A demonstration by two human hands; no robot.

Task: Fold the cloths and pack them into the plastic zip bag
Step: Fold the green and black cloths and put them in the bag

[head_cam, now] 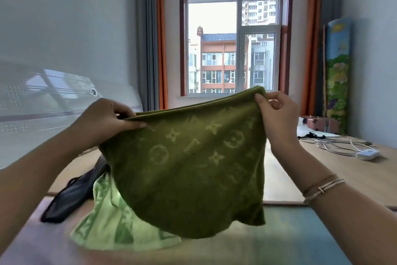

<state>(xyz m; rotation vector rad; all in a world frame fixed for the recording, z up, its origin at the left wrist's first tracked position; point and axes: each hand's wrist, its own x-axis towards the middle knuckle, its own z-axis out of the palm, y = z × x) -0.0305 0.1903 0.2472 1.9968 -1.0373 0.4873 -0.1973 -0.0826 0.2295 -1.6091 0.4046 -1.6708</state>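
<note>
A dark green patterned cloth [193, 170] hangs in the air in front of me, spread between both hands. My left hand [107, 120] pinches its upper left corner. My right hand [277, 114] pinches the upper right corner, a bit higher. Under the hanging cloth lies a light green cloth [113, 224], crumpled on the surface. A dark, partly see-through item [71, 196], possibly the zip bag, lies to the left of the light green cloth, partly hidden by the dark cloth.
A wooden platform [343, 170] runs along the right, carrying white cables [339, 146] and a white adapter [368, 154]. A rolled colourful mat [336, 75] leans in the far right corner. A white headboard [53, 110] stands at the left, with a window [234, 45] ahead.
</note>
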